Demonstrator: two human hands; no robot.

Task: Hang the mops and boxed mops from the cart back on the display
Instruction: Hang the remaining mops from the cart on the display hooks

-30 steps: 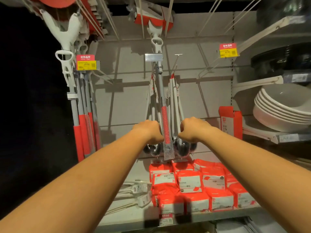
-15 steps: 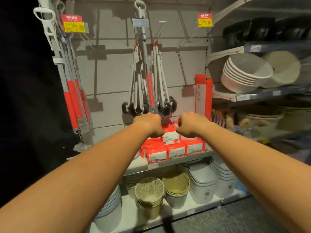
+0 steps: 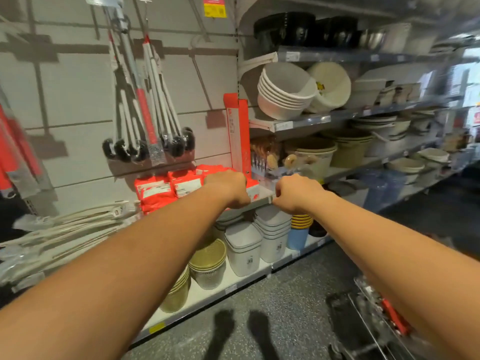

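Bunch of red-and-white mops [image 3: 145,113] hung black ends down on the display [image 3: 78,100]; tall orange boxed mop [image 3: 237,131] stood upright at its right edge.

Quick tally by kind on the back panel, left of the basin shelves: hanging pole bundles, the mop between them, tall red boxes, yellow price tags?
Black-tipped pole bundles: 2
Red-handled mop: 1
Tall red boxes: 2
Yellow price tag: 1
Total: 6
The far-left red handles are too blurred to count, so they are left out.
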